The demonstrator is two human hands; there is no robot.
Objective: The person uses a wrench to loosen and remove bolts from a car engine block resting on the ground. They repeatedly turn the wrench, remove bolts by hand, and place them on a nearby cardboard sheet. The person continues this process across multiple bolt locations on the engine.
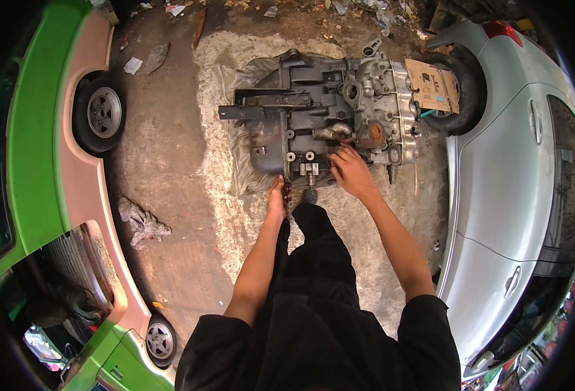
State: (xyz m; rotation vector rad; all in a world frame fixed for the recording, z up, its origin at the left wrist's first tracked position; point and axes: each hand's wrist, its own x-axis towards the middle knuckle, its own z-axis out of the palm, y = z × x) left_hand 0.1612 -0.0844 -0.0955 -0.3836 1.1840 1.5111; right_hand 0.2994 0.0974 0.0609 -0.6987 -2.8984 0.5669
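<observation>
A dark metal engine block (313, 104) lies on a greyish cloth (238, 153) on the ground before me. Its right side carries a lighter, silvery cylinder head (385, 98) with a round brownish opening (375, 135). My right hand (347, 167) is bent over the block's near edge, just left of that opening; its fingertips reach in among the metal parts, and what they touch is hidden. Lower left, at the block's near edge, my left hand (278, 197) is closed around something dark that I cannot make out. A silvery fitting (309, 171) sticks out between the two hands.
A green and pink vehicle (40, 130) stands on the left, a silver car (496, 195) on the right. A flat cardboard piece (432, 86) leans by the silver car's tyre (466, 91). A crumpled rag (142, 223) lies on the concrete. Litter (365, 10) is scattered along the far ground.
</observation>
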